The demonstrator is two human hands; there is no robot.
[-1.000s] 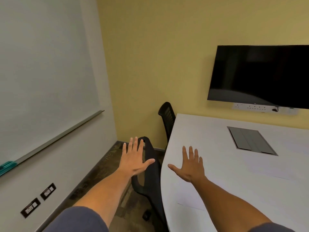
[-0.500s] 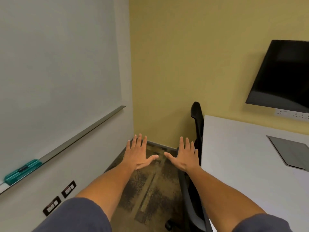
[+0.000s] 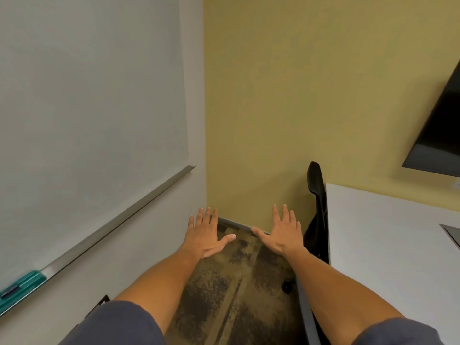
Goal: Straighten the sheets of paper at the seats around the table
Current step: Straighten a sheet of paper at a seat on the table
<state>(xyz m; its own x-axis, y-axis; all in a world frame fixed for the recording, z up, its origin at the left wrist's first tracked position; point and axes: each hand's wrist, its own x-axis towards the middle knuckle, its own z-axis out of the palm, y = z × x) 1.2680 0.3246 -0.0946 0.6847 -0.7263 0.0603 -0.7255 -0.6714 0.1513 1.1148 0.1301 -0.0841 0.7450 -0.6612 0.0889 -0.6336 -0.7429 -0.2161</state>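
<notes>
Both hands are stretched forward with the palms down, above the dark patterned carpet (image 3: 219,290) in the corner of the room. The left hand (image 3: 204,236) has its fingers spread flat and holds nothing; the right hand (image 3: 282,234) is the same, flat and empty, with the thumb pointing toward the left hand. The two hands are near each other but apart, and neither touches anything. At the right is the white table (image 3: 388,245); the part of it that shows is bare, and no sheet of paper can be seen on it from here. A grey recessed panel (image 3: 451,231) sits in the table top at the right edge, closed, so I cannot tell what is inside. A black chair (image 3: 317,195) stands just beside the table edge, against the yellow wall (image 3: 298,95). On the left wall hangs a whiteboard (image 3: 87,95), and its metal tray (image 3: 119,220) carries a teal eraser (image 3: 22,286) at the near end. A dark screen (image 3: 440,135) is mounted at the upper right.
</notes>
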